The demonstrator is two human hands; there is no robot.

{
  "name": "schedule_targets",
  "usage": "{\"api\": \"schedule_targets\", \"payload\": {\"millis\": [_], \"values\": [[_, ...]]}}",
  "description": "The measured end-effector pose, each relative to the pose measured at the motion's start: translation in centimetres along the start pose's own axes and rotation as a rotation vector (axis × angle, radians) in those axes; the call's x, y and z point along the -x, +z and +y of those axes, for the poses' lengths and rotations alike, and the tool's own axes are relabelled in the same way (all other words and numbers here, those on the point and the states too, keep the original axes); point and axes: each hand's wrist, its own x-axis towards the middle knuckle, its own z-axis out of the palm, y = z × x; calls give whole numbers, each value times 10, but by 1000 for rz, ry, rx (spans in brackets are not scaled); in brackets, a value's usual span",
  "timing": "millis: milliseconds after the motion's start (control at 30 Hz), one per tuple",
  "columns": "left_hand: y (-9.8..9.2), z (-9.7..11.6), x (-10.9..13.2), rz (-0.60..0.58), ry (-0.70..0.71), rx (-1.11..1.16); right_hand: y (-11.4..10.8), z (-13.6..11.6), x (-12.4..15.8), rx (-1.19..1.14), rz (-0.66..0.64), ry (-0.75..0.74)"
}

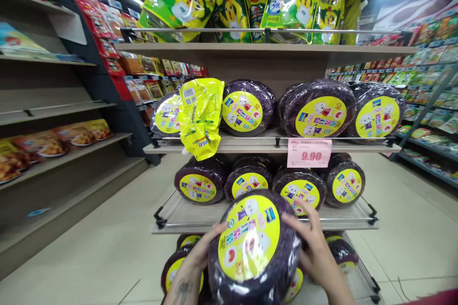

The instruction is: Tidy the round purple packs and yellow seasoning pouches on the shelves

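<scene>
Round dark-purple, yellow-labelled plastic-wrapped pack; held btwn bare L hand & bare R hand, one per side; loc. in front of flat grey shelf w/ similar purple packs.

At lower centre, we note the foremost round pack obstructing the front edge of the lower shelf. Left of centre, a yellow pouch overhangs the front rail; right of centre hangs a price card. We find open passage over the floor at lower left.
</scene>
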Motion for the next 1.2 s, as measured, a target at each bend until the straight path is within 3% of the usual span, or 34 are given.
{"api": "schedule_targets", "payload": {"millis": [67, 133, 200, 300, 433, 500, 567, 633, 767, 967, 1067, 1200], "values": [[4, 6, -3, -45, -62, 93, 12, 30, 1, 114, 159, 200], [12, 12, -7, 13, 55, 137, 24, 60, 6, 190, 245, 352], [22, 11, -15, 70, 206, 105, 37, 86, 14, 241, 211, 406], [40, 0, -33, 84, 295, 68, 55, 106, 24, 307, 162, 457], [51, -19, -55, 119, 305, -29, 76, 110, 29, 317, 254, 579], [53, -21, -56, 249, 379, -172, 82, 111, 30, 315, 275, 626], [54, -18, -50, 428, 533, -326, 84, 115, 31, 307, 267, 631], [58, -11, -42, 528, 682, -489, 83, 121, 32, 277, 244, 598], [70, -9, -43, 553, 781, -743, 76, 128, 35, 260, 229, 617], [79, -50, -70, 576, 777, -908, 80, 110, 28, 433, 345, 773], [78, -54, -63, 593, 761, -980, 88, 102, 22, 441, 379, 793], [83, -41, -38, 621, 850, -1010, 91, 107, 20, 380, 339, 765]]}}
